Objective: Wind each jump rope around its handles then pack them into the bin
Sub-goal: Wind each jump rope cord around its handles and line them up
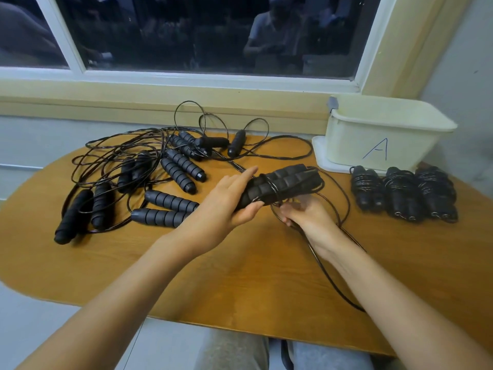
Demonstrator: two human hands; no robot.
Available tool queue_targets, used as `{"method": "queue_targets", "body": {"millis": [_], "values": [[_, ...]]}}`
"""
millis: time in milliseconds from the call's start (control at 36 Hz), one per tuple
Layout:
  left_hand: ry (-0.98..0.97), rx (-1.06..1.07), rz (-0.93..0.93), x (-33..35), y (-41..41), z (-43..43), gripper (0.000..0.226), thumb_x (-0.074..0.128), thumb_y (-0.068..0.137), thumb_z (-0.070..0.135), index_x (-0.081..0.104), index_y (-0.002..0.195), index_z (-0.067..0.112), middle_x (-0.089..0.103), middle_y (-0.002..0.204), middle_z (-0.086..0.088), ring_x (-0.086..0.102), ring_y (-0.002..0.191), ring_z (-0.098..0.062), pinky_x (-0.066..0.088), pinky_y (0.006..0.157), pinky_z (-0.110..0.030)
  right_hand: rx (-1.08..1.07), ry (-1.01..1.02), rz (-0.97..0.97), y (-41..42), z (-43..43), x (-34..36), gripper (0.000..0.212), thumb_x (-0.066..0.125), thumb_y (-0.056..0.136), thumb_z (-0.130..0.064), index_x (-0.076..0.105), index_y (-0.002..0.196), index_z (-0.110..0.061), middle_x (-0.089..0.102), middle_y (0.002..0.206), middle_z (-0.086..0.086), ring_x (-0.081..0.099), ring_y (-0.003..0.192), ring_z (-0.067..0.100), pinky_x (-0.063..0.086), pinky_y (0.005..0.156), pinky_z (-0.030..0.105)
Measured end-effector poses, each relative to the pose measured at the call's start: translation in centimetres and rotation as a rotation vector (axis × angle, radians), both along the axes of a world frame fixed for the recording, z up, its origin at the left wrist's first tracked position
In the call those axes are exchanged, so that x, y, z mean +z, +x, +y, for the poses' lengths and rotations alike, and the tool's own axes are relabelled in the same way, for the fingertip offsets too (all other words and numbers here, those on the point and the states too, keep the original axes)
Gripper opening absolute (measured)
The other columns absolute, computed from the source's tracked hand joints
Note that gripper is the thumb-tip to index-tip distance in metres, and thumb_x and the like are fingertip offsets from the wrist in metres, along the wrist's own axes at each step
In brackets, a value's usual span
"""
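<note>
On the tabletop (240,276), unwound jump ropes (149,177) are lying tangled at our left; the bin (378,134) is sitting back right, three wound ropes (402,194) just before it. Between them, our left hand (226,206) is holding a pair of handles (277,186), our right hand (306,217) their cord (326,271).

Handwritten letter "A" on the front wall of the cream bin (346,140)

Bare left forearm (128,287), bare right forearm (378,289); light grey trousers (234,351), loosely creased.
</note>
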State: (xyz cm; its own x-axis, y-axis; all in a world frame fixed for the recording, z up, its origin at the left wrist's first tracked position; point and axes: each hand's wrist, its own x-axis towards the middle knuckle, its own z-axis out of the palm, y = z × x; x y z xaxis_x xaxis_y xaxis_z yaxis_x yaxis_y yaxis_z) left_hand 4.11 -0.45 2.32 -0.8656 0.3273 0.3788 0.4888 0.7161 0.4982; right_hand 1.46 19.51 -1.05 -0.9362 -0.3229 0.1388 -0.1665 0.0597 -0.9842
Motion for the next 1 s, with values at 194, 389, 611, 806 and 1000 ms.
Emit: {"method": "queue_targets", "body": {"millis": [194, 389, 611, 806, 1000], "values": [[-0.02, -0.091, -0.035, 0.3, 0.0, 0.3, 0.07, 0.039, 0.094, 0.053, 0.026, 0.153, 0.019, 0.051, 0.136, 0.004, 0.047, 0.12, -0.007, 0.034, 0.095, -0.016, -0.039, -0.199, 0.08, 0.7, -0.8, -0.1, 0.021, 0.056, 0.095, -0.008, 0.061, 0.114, -0.013, 0.052, 0.059, -0.008, 0.045, 0.057, 0.006, 0.04, 0.06, 0.016], [0.153, 0.011, -0.08, 0.2, 0.4, 2.1, 0.074, 0.039, 0.082, 0.079, 0.041, 0.129, 0.022, 0.059, 0.082, 0.011, 0.056, 0.071, -0.002, 0.038, 0.058, -0.016, -0.08, -0.23, 0.064, 1.9, -1.5, -0.4, 0.022, 0.058, 0.094, -0.001, 0.063, 0.106, -0.019, 0.062, 0.071, 0.001, 0.054, 0.064, 0.005, 0.046, 0.063, 0.016], [-0.038, 0.163, 0.133, 0.3, 0.2, 2.0, 0.067, 0.049, 0.08, 0.069, 0.055, 0.125, 0.021, 0.052, 0.091, 0.012, 0.047, 0.084, -0.005, 0.035, 0.066, -0.011, -0.063, 0.16, 0.217, 2.0, 0.2, -1.7, 0.024, 0.066, 0.092, -0.01, 0.068, 0.095, -0.034, 0.068, 0.073, -0.016, 0.061, 0.073, 0.001, 0.047, 0.075, 0.02], [-0.094, 0.236, 0.272, 1.4, -1.7, 0.5, 0.069, 0.044, 0.08, 0.068, 0.057, 0.124, 0.015, 0.051, 0.09, 0.012, 0.053, 0.089, -0.015, 0.036, 0.07, -0.028, -0.194, 0.992, 0.584, 1.1, 2.2, -0.9, 0.015, 0.065, 0.092, -0.041, 0.072, 0.101, -0.033, 0.059, 0.095, -0.023, 0.049, 0.096, 0.005, 0.034, 0.103, 0.043], [-0.117, 0.236, 0.319, 2.7, -3.2, -0.3, 0.07, 0.046, 0.083, 0.067, 0.054, 0.128, 0.014, 0.066, 0.097, 0.0, 0.054, 0.091, -0.02, 0.044, 0.073, -0.034, -0.194, 1.345, 0.542, -0.1, 3.3, 2.2, 0.092, 0.064, 0.08, -0.064, 0.024, 0.155, -0.031, 0.033, 0.157, -0.005, 0.016, 0.149, 0.02, -0.001, 0.122, 0.054]]}}
